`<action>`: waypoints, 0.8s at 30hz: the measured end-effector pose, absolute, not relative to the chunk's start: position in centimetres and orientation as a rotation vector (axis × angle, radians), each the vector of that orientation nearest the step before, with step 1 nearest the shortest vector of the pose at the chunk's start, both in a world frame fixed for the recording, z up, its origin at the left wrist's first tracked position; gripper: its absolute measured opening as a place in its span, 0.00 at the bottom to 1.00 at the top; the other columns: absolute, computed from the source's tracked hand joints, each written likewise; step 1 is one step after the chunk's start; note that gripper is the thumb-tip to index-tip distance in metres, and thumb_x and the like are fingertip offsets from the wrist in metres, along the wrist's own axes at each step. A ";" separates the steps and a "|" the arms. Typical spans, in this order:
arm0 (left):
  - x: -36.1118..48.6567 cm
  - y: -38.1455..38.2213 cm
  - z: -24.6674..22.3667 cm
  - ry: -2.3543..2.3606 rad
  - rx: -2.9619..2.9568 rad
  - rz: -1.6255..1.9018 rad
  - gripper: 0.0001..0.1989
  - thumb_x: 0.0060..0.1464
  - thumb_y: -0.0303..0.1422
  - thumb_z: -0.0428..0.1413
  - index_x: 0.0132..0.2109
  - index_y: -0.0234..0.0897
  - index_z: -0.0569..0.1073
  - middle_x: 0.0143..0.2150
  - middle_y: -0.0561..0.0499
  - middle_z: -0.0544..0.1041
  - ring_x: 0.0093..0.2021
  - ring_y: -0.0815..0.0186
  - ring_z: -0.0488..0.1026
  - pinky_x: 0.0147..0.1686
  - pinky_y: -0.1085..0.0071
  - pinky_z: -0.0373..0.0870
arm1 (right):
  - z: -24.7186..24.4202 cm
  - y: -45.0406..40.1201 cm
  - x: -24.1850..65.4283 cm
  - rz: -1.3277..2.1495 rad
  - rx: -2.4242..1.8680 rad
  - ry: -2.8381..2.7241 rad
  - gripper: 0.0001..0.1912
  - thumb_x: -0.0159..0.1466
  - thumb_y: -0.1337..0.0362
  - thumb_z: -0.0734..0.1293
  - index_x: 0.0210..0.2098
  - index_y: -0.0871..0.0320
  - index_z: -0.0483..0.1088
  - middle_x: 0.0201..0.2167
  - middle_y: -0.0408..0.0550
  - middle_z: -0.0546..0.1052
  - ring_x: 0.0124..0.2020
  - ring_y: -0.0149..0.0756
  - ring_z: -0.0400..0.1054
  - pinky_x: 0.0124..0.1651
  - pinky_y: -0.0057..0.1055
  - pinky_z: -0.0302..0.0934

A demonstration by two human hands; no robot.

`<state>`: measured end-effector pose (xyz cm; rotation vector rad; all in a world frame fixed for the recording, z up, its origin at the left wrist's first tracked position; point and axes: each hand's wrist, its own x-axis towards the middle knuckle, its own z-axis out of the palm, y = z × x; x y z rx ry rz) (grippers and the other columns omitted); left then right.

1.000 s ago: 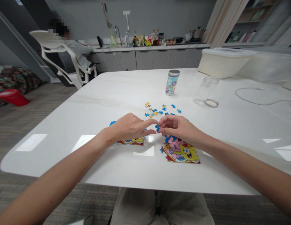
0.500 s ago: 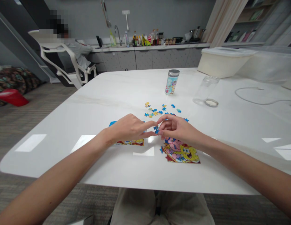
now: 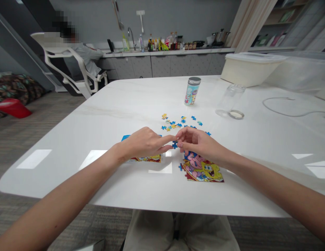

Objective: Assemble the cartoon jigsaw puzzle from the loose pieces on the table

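Observation:
Between my two hands is a small blue puzzle piece [image 3: 175, 144]. My left hand [image 3: 152, 142] has its thumb and index finger at the piece's left and upper edges. My right hand [image 3: 195, 140] pinches the piece from the right. Below my right hand lies a joined puzzle section [image 3: 204, 169] with a yellow and a pink cartoon figure; its upper part is hidden by that hand. Under my left hand is a picture card [image 3: 149, 159], mostly covered. Loose blue and yellow pieces [image 3: 173, 125] lie scattered beyond my hands.
A cartoon-print tin [image 3: 191, 93] stands upright beyond the pieces. To its right are a clear jar [image 3: 229, 99], a round lid [image 3: 236, 114] and a cable [image 3: 280, 113]. Bins [image 3: 251, 68] stand at the back right. A person [image 3: 87, 57] sits at the back left.
The blue piece has turned slightly between my fingers. My right hand's fingers have shifted a little; the table items have stayed in place.

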<state>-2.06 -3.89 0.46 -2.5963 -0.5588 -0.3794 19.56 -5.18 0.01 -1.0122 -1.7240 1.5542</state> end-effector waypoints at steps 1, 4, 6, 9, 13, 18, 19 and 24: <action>-2.1 -3.9 0.5 -0.557 -2.597 -0.384 0.14 0.65 0.38 0.42 0.47 0.39 0.69 0.13 0.59 0.66 0.13 0.71 0.59 0.16 0.72 0.44 | 0.0 -5.2 19.6 1.548 -1.010 -1.728 0.09 0.57 0.64 0.68 0.36 0.56 0.66 0.29 0.43 0.71 0.29 0.30 0.68 0.30 0.29 0.65; -2.0 -3.9 0.5 -0.558 -2.610 -0.375 0.14 0.65 0.39 0.41 0.46 0.39 0.68 0.13 0.59 0.66 0.13 0.71 0.59 0.16 0.72 0.44 | -0.1 -5.1 19.6 1.549 -1.001 -1.736 0.08 0.57 0.64 0.68 0.35 0.56 0.65 0.27 0.42 0.71 0.29 0.30 0.68 0.30 0.29 0.65; -2.0 -3.9 0.6 -0.565 -2.622 -0.352 0.15 0.65 0.39 0.41 0.46 0.38 0.68 0.14 0.59 0.66 0.13 0.71 0.59 0.16 0.72 0.44 | -0.1 -5.1 19.6 1.551 -0.999 -1.735 0.08 0.57 0.63 0.68 0.36 0.56 0.65 0.27 0.42 0.71 0.29 0.30 0.68 0.30 0.29 0.65; -2.1 -3.9 0.6 -0.586 -2.631 -0.319 0.15 0.65 0.40 0.41 0.47 0.38 0.68 0.14 0.59 0.66 0.13 0.72 0.59 0.16 0.73 0.44 | -0.2 -5.1 19.6 1.553 -1.002 -1.726 0.09 0.57 0.63 0.68 0.36 0.56 0.65 0.28 0.42 0.71 0.29 0.30 0.67 0.30 0.29 0.65; -2.1 -3.9 0.4 -0.607 -2.633 -0.289 0.14 0.65 0.39 0.42 0.49 0.40 0.68 0.14 0.59 0.66 0.13 0.71 0.59 0.17 0.72 0.44 | -0.1 -5.1 19.5 1.529 -1.008 -1.700 0.09 0.57 0.64 0.68 0.36 0.56 0.65 0.28 0.42 0.70 0.27 0.29 0.66 0.28 0.29 0.64; -2.1 -3.8 0.3 -0.641 -2.634 -0.179 0.14 0.64 0.37 0.43 0.52 0.41 0.67 0.15 0.59 0.68 0.14 0.71 0.60 0.17 0.71 0.43 | 0.0 -4.8 19.7 1.388 -1.048 -1.620 0.07 0.57 0.64 0.67 0.35 0.56 0.64 0.29 0.40 0.67 0.25 0.27 0.65 0.26 0.28 0.60; -2.1 -3.8 0.3 -0.645 -2.640 -0.149 0.14 0.64 0.37 0.43 0.52 0.41 0.67 0.15 0.58 0.68 0.14 0.71 0.61 0.17 0.71 0.43 | 0.0 -4.8 19.7 1.363 -1.053 -1.600 0.07 0.57 0.64 0.67 0.34 0.56 0.64 0.29 0.40 0.67 0.25 0.27 0.65 0.26 0.27 0.60; -1.9 -3.9 0.3 -0.671 -2.681 -0.011 0.14 0.63 0.38 0.46 0.51 0.40 0.69 0.16 0.57 0.69 0.15 0.71 0.63 0.18 0.70 0.43 | 0.0 -4.6 19.8 1.345 -1.077 -1.541 0.07 0.56 0.64 0.66 0.33 0.56 0.63 0.28 0.39 0.66 0.24 0.27 0.64 0.25 0.28 0.59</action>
